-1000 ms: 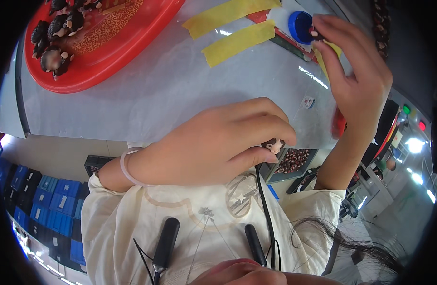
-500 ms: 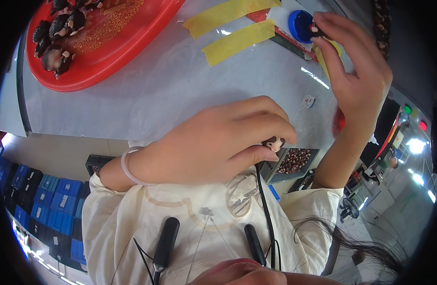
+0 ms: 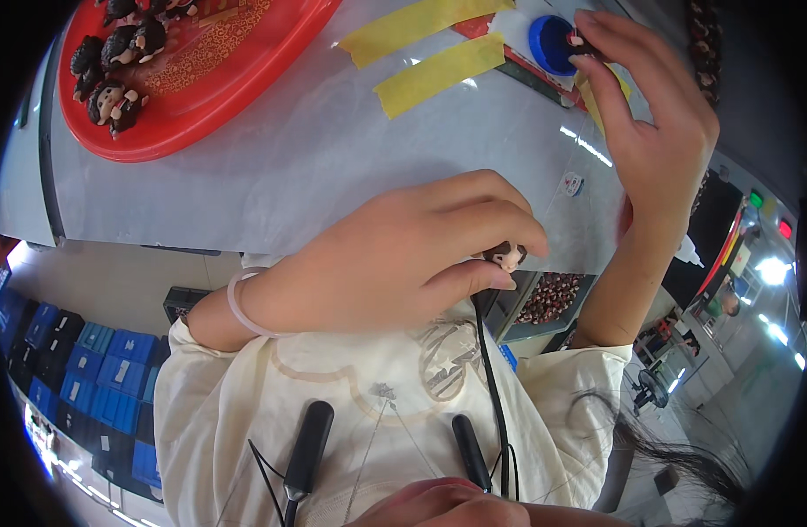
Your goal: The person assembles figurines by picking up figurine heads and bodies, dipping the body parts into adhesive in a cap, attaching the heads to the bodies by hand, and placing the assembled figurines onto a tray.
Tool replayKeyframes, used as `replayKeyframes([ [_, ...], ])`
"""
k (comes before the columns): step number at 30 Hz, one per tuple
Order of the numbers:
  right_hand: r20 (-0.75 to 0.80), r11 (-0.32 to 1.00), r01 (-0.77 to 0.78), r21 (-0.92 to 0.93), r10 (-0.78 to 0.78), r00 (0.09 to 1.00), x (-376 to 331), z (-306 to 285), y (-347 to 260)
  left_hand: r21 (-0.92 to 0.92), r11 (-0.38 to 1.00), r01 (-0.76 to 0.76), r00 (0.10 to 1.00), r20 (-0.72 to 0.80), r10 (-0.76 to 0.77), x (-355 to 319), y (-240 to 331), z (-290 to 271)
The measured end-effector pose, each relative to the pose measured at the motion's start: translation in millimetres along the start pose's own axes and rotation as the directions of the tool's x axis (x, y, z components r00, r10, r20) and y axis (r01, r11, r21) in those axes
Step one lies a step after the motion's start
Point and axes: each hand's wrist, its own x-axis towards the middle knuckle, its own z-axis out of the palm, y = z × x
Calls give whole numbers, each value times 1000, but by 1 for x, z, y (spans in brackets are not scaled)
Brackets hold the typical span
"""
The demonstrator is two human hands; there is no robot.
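Observation:
My left hand (image 3: pixel 421 250) is closed near the table's front edge, pinching a small doll head (image 3: pixel 506 256) with dark hair and a pale face between thumb and fingers. At the upper right, my right hand (image 3: pixel 654 110) pinches a small dark-and-pink doll part (image 3: pixel 577 40) between thumb and forefinger. That part is held right beside a round blue cap (image 3: pixel 551 46), overlapping its right edge in the picture; whether they touch I cannot tell. Several finished-looking dark-haired figurines (image 3: pixel 115 107) lie on a red round tray (image 3: pixel 193 123) at the upper left.
Two yellow tape strips (image 3: pixel 439 72) stick to the grey table (image 3: pixel 333 189). A small sticker-like piece (image 3: pixel 572 184) lies near my right forearm. Below the table edge sits a bin of small dark-red parts (image 3: pixel 550 297). Blue boxes (image 3: pixel 114 373) are stacked on the left.
My right hand has shifted slightly up and left, still pinching its small part by the blue cap. The left hand keeps its grip on the doll head, nearly still.

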Motion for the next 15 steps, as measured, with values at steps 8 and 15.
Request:
replayKeyframes([
  [8,32,993,1,118,-5,999,2,3,-9,18,1000,6,1000,1,-6,-1,0,0],
  [15,72,952,-298,74,293,953,19,-11,-35,3,1000,15,1000,-2,-15,0,3,-1],
])
